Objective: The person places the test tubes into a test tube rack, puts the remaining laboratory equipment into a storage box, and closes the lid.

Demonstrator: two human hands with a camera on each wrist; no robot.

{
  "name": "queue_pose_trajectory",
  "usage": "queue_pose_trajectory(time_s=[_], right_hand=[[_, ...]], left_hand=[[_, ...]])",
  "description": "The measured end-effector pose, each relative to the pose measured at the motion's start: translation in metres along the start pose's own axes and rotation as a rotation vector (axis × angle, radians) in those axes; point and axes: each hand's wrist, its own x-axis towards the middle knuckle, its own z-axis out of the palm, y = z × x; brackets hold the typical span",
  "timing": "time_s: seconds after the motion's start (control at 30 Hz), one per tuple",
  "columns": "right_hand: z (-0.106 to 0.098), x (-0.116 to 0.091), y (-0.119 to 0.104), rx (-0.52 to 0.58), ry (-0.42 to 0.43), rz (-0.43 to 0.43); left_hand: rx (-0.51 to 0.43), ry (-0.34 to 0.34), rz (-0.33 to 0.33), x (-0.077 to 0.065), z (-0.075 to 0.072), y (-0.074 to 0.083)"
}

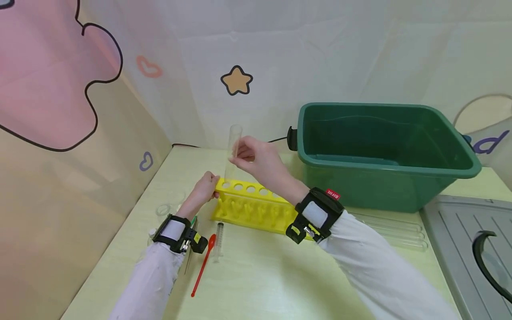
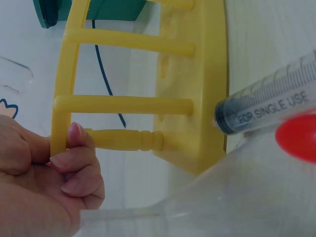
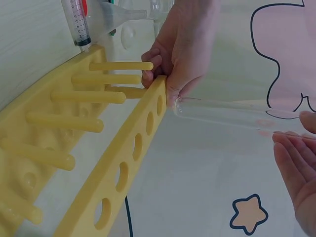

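A yellow test tube rack [image 1: 256,215] with a row of round holes along its top bar stands on the table. My left hand [image 1: 205,189] grips the left end of that top bar; in the left wrist view its fingers [image 2: 81,163] curl round the bar's end. Above the same end, my right hand [image 1: 260,160] pinches a clear glass test tube [image 1: 234,144] between thumb and fingers. The tube is nearly upright, and its rounded bottom [image 3: 180,107] is close over the leftmost hole in the right wrist view.
A green bin [image 1: 384,186] stands behind to the right. Several clear glass tubes [image 1: 396,231] lie right of the rack, beside a grey lid [image 1: 472,240]. Left of centre are a syringe [image 1: 218,242], a red stirring spoon [image 1: 204,266] and a clear funnel [image 2: 217,197].
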Motion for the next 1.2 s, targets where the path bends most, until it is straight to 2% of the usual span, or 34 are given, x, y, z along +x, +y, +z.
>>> queue_pose_trajectory(time_s=[0.3,0.73,0.9,1.2], right_hand=[[0.011,0.007,0.005,0.001,-0.037,0.008],[0.027,0.018,0.011,-0.049,-0.179,0.165],[0.034,0.017,0.017,-0.066,-0.207,0.226],[0.045,0.014,0.026,-0.083,-0.241,0.268]], left_hand=[[0.004,-0.003,-0.001,-0.001,-0.001,0.001],[0.021,-0.014,0.012,-0.002,0.001,0.002],[0.023,-0.021,0.017,-0.002,0.001,0.003],[0.011,-0.03,0.028,-0.002,0.001,-0.001]])
